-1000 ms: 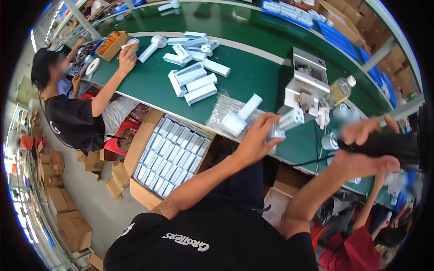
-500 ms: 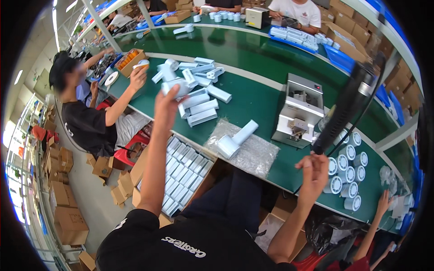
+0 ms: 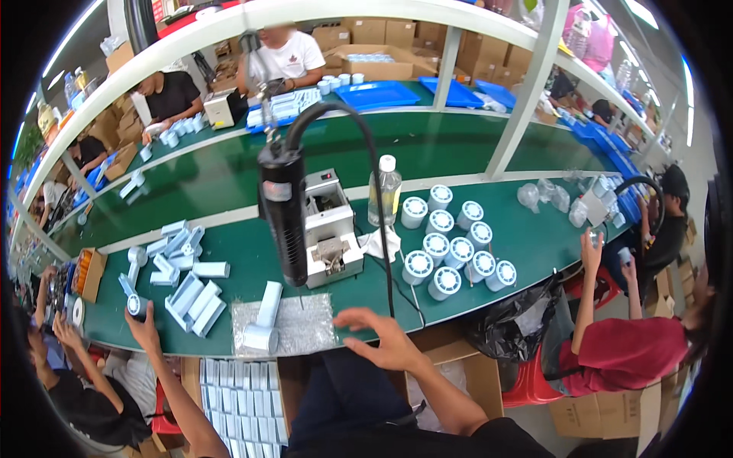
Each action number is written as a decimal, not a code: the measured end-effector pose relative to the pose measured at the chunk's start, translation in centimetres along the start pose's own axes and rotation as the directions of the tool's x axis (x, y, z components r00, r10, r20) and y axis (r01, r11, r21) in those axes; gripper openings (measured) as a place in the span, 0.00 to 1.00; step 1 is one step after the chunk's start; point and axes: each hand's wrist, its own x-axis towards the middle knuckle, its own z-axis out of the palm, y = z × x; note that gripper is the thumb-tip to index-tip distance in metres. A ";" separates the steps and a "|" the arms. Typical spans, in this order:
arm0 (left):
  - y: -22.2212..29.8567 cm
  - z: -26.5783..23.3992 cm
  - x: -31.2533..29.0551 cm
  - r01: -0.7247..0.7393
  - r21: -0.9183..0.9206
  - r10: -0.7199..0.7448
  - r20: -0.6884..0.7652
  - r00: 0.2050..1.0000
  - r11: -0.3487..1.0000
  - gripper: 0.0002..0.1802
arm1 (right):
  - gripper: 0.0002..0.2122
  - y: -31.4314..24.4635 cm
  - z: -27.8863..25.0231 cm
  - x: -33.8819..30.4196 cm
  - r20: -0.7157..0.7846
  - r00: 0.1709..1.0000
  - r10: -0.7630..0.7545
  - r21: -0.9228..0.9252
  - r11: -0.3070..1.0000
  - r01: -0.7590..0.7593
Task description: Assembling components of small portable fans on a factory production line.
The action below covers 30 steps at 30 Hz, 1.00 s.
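Observation:
My left hand is closed around a light-blue plastic piece with a round end, left of a loose pile of light-blue handle parts. My right hand is empty, its fingers spread above the table's front edge. Just left of it lies a sheet of bubble wrap bearing a light-blue piece with a round head and long handle. A black electric screwdriver hangs upright over the wrap, apart from both hands.
Behind the screwdriver stands a metal-cased machine, with a clear bottle beside it. Several round light-blue parts stand to the right. A carton of handle parts sits below the table's edge. Co-workers sit at both sides.
The view has swung to the right. My right hand has come away from the screwdriver's lower end and opened. My left hand still holds its piece, now nearer the table's front edge.

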 end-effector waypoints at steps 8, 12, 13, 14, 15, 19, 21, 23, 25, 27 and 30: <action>-2.3 -0.9 -0.4 0.112 -0.379 -0.141 -0.051 0.989 0.919 0.36 | 0.19 4.4 -0.7 -2.3 0.622 0.783 0.021 0.557 0.691 -0.461; -1.4 -0.9 -0.9 0.179 -0.464 -0.221 -0.035 0.975 0.867 0.38 | 0.30 2.2 -2.8 -1.8 0.733 0.672 -0.102 0.565 0.641 -0.519; -1.0 -0.9 -1.3 0.196 -0.445 -0.245 -0.055 0.968 0.874 0.38 | 0.31 1.5 -4.1 -1.3 0.664 0.735 -0.139 0.628 0.637 -0.447; -0.1 -0.8 -1.4 0.197 -0.451 -0.248 -0.055 0.967 0.871 0.37 | 0.31 0.6 -5.8 -0.7 0.586 0.791 -0.176 0.685 0.629 -0.368; -0.3 -1.0 -1.4 0.201 -0.454 -0.253 -0.056 0.966 0.868 0.37 | 0.31 -0.1 -7.5 0.2 0.479 0.861 -0.169 0.716 0.643 -0.271; -0.8 -1.0 -1.5 0.166 -0.335 -0.188 -0.035 0.982 0.927 0.34 | 0.25 -10.8 -15.4 10.9 -0.076 0.984 -0.163 0.166 0.971 0.174; -0.4 -1.4 -1.7 0.127 -0.262 -0.146 -0.054 0.988 0.957 0.33 | 0.21 -17.3 -17.3 18.2 -0.427 0.871 -0.243 -0.042 0.967 0.250; 0.7 -1.5 -1.3 0.126 -0.249 -0.132 -0.010 0.991 0.960 0.32 | 0.23 -21.9 -23.6 24.4 -0.521 0.629 -0.576 -0.619 0.763 0.186; 0.5 -1.7 -1.2 0.094 -0.222 -0.100 -0.015 0.995 0.970 0.32 | 0.31 -24.8 -29.1 30.1 -0.334 0.380 -0.863 -0.943 0.299 -0.149; 0.1 -1.5 -1.2 0.074 -0.200 -0.080 -0.021 0.997 0.977 0.31 | 0.38 -26.1 -33.1 35.1 -0.452 0.429 -0.782 -0.880 0.311 -0.360; 1.3 0.1 -0.6 0.076 -0.208 -0.073 0.020 0.997 0.975 0.31 | 0.40 -26.7 -39.1 38.7 -0.514 0.666 -0.540 -0.857 0.292 -0.424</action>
